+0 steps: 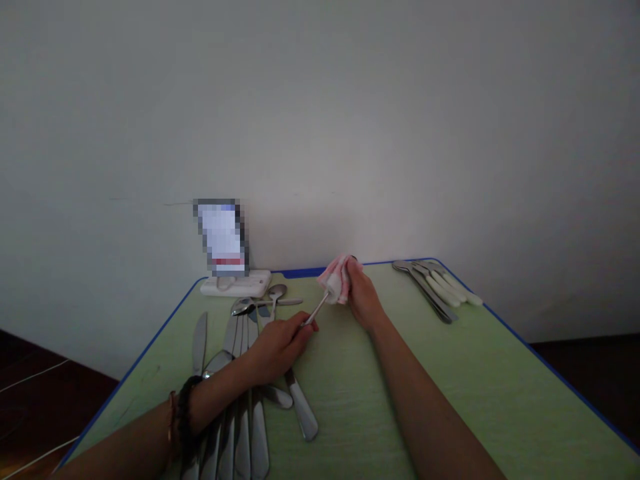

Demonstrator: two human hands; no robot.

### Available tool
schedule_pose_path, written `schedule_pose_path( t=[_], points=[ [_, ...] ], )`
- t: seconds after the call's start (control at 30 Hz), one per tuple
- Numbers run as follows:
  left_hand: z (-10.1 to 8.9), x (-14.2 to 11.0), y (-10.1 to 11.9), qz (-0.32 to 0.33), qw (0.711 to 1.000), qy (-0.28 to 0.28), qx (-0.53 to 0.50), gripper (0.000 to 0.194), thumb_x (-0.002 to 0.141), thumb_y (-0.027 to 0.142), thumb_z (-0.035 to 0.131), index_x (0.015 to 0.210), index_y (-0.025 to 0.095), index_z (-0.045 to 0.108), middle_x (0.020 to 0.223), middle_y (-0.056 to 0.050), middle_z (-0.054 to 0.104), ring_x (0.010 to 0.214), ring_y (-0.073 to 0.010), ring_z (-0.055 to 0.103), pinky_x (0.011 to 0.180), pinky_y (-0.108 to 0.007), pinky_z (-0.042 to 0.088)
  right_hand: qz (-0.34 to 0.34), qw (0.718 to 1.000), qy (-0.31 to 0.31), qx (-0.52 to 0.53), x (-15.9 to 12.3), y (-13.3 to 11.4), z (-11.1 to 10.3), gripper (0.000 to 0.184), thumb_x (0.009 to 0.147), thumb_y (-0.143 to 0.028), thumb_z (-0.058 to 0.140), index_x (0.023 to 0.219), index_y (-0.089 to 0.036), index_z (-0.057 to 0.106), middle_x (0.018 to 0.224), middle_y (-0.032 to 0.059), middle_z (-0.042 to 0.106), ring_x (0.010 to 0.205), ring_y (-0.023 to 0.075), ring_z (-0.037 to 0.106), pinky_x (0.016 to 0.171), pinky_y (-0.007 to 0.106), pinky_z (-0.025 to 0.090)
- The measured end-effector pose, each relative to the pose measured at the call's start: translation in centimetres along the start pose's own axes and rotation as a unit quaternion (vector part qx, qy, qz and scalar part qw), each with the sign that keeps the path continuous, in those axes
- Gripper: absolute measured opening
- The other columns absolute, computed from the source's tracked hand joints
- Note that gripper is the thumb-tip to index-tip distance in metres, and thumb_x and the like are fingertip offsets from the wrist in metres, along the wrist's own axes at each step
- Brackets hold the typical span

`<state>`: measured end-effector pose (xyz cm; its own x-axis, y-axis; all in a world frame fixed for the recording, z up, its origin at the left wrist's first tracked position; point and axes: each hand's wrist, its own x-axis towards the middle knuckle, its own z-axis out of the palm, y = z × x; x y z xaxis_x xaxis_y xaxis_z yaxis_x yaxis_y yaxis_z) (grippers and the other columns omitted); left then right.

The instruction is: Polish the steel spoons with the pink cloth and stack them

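My left hand (280, 347) is closed on the handle of a metal utensil (315, 312), whose far end is wrapped in a pink and white cloth (335, 283). My right hand (363, 293) grips that cloth around the utensil's tip, above the green table (450, 387). The utensil's head is hidden inside the cloth. Several knives and spoons (240, 400) lie in a row under and beside my left forearm, which wears dark bracelets.
A phone on a white stand (227, 260) leans by the wall at the table's back left. Another group of cutlery with white handles (435, 283) lies at the back right. The table has a blue edge; cables run on the dark floor at left.
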<state>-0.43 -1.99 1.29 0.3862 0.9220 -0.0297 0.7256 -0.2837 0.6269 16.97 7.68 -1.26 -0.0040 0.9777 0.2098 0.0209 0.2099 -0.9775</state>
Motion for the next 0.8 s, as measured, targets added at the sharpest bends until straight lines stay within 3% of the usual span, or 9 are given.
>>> schedule_pose_path(
  t=[0.2,0.43,0.67,0.8],
  points=[
    [0.04,0.03,-0.29,0.000,1.000,-0.006,0.021,0.032,0.093,0.037,0.028,0.097,0.019,0.054,0.059,0.003,0.051,0.055,-0.0153,0.052,0.055,-0.023,0.034,0.055,0.998,0.000,0.009,-0.54,-0.84,-0.14,0.044,0.075,-0.057,0.054,0.072,-0.015,0.064,0.063,0.0018,0.062,0.062,0.0148,0.053,0.061,0.026,0.042],
    [-0.03,0.09,-0.31,0.010,0.999,-0.006,0.032,0.031,0.094,0.037,0.028,0.095,0.019,0.054,0.065,0.001,0.056,0.061,-0.0160,0.056,0.058,-0.023,0.036,0.122,0.976,-0.043,0.178,-0.02,-0.18,-0.33,0.014,0.059,-0.028,0.062,0.068,-0.017,0.062,0.060,-0.0028,0.059,0.056,0.0116,0.048,0.058,0.025,0.039],
    [-0.08,0.02,-0.21,0.013,0.999,-0.005,0.035,0.031,0.093,0.035,0.029,0.093,0.019,0.055,0.069,0.000,0.058,0.063,-0.0161,0.056,0.060,-0.024,0.037,0.143,0.950,-0.056,0.272,-0.07,-0.63,-0.36,0.019,0.053,-0.018,0.057,0.070,-0.016,0.065,0.075,0.0024,0.068,0.069,0.0154,0.059,0.072,0.028,0.046],
    [-0.07,-0.05,-0.16,0.006,0.999,-0.009,0.036,0.032,0.093,0.036,0.028,0.095,0.019,0.055,0.069,0.000,0.059,0.063,-0.0168,0.057,0.060,-0.025,0.037,0.135,0.953,-0.040,0.267,0.08,-0.56,-0.22,0.018,0.056,-0.021,0.057,0.071,-0.016,0.066,0.076,0.0040,0.069,0.070,0.0167,0.060,0.069,0.028,0.046]
  ],
)
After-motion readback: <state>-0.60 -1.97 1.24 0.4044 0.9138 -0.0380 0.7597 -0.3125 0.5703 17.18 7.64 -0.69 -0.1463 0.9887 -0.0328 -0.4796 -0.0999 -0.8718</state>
